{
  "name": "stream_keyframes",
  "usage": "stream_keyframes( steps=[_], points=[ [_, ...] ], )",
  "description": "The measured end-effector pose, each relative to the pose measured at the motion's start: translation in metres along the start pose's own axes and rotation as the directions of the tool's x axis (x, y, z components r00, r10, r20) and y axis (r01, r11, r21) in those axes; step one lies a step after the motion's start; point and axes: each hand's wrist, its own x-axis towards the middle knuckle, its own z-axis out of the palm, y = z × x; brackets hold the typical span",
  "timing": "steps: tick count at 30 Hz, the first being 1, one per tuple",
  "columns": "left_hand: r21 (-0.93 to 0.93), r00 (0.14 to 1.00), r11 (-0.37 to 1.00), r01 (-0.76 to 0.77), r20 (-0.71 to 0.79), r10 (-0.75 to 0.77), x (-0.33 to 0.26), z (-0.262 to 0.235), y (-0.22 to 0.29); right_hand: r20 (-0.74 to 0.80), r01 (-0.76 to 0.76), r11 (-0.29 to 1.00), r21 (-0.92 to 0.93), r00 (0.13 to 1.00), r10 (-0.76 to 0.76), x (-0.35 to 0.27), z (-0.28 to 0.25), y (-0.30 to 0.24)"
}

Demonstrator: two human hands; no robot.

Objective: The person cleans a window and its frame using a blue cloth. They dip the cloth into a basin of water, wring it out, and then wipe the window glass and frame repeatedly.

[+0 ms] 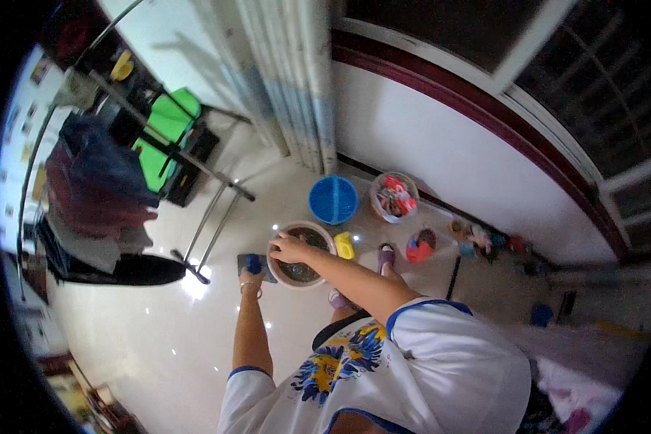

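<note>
A round beige basin (318,233) with dark contents stands on the glossy floor in front of me. My right hand (289,249) lies on its near-left rim, fingers curled over the edge. Just left of the basin my left hand (251,278) is closed on a small blue object (253,262), which sits on a dark grey flat piece (264,271); what the blue object is cannot be made out. A thin bracelet circles my left wrist. My feet in sandals (386,255) show beside the basin.
A blue bucket (333,199) and a clear tub of colourful items (394,195) stand beyond the basin. A yellow item (345,246) and a red bowl (421,246) lie nearby. A metal clothes rack (217,217) with hanging garments stands left; small items line the wall.
</note>
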Motion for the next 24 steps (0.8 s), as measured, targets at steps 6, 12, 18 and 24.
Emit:
stream_keyframes(
  steps=[6,12,18,24],
  points=[
    [-0.301,0.993,0.948,-0.108,-0.080,0.088,0.022,0.030,-0.012,-0.134,0.027,0.978,0.205,0.991,0.001,-0.056,-0.022,0.007],
    [-0.619,0.849,0.712,-0.333,0.132,0.512,-0.105,0.018,0.167,-0.310,0.080,0.554,0.828,0.890,0.336,-0.121,-0.057,0.061],
    [-0.551,0.407,0.487,-0.677,0.272,0.872,-0.142,0.112,0.283,-0.326,0.196,0.355,0.914,0.877,0.354,-0.230,-0.116,0.149],
    [-0.707,0.018,0.364,-0.606,0.446,0.895,-0.207,0.201,0.399,-0.383,0.315,0.219,0.924,0.786,0.486,-0.370,-0.169,0.220]
  ],
)
